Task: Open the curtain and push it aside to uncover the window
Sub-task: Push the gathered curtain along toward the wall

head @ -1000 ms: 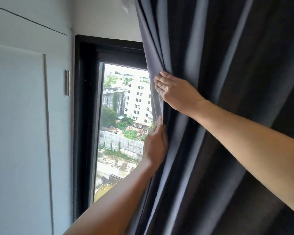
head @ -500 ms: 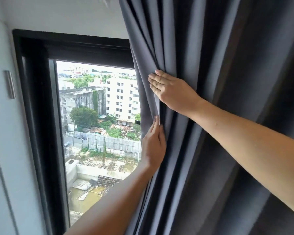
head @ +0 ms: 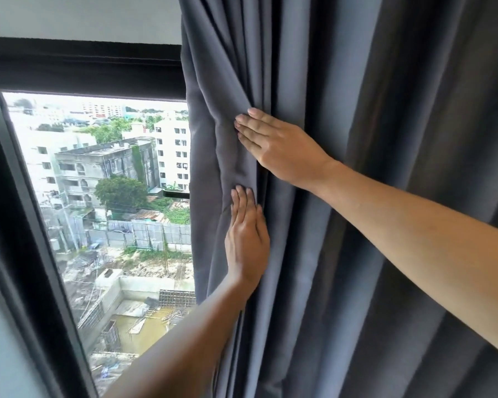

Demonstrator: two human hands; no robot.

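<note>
1. A dark grey curtain hangs in deep vertical folds and fills the right two thirds of the view, from the top edge to the bottom; its left edge is bunched into pleats just right of the middle
2. The right hand lies flat against the curtain near that bunched edge, palm on the cloth, fingers straight and close together, pointing left; it grips nothing
3. The left hand is just below it, also flat on the cloth, fingers straight, pressed side by side and pointing up; the fingertips rest on a fold, and the thumb side tucks into a crease, so the thumb cannot be made out
4. Both bare forearms reach in, the left from the bottom middle, the right from the right edge
5. Left of the curtain a window is uncovered, set in a thick black frame along its top and left side
6. Through the glass, seen from high up: white and grey buildings, green trees and a building site with muddy water
7. A pale wall runs above the frame
</note>
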